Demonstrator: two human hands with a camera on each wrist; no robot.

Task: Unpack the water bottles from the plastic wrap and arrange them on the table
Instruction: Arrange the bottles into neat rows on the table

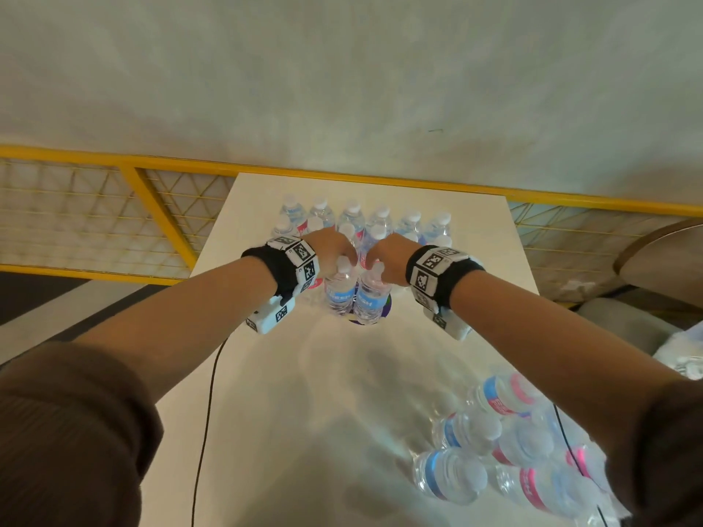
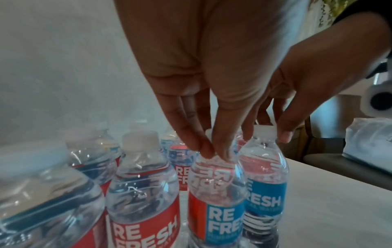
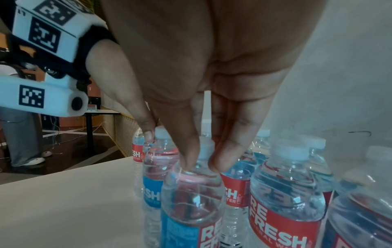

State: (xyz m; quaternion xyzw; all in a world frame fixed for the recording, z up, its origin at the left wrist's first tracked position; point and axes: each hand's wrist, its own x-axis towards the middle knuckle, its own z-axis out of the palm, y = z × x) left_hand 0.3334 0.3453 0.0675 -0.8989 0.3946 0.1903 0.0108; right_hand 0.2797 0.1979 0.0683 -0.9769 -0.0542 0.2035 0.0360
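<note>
Left grip: the left hand (image 1: 330, 247) pinches the neck of one water bottle (image 1: 339, 289) just under its white cap (image 2: 208, 132), with the fingertips (image 2: 204, 151) pointing down. Holding it up high keeps the bottle straight.

Right grip: the right hand (image 1: 388, 252) pinches the neck of a second bottle (image 1: 371, 296) the same way, fingers curled round the cap (image 3: 206, 149).

Where the two bottles are: they stand upright side by side, touching or nearly so, at the middle of the surface (image 1: 289, 393). Both bottoms look to be down on it. I think they are being set down to start a new row.

Rows already made: more bottles (image 1: 365, 218) stand in neat rows at 12 o'clock from the hands, near the far edge. They are packed close, probably so many fit and none tip.

Bottles still to go: a bunch (image 1: 513, 446) lies on its side at 5 o'clock, down near the right arm. Shiny plastic wrap (image 1: 380, 374) seems to spread out around them, but it is hard to see clearly.

Other things: a thin black cable (image 1: 207, 412) runs down at 7 o'clock. A yellow rail (image 1: 114, 157) runs behind the surface.

How far along: I think more than half is done.

What could go wrong: a bump may knock the close rows over.
</note>
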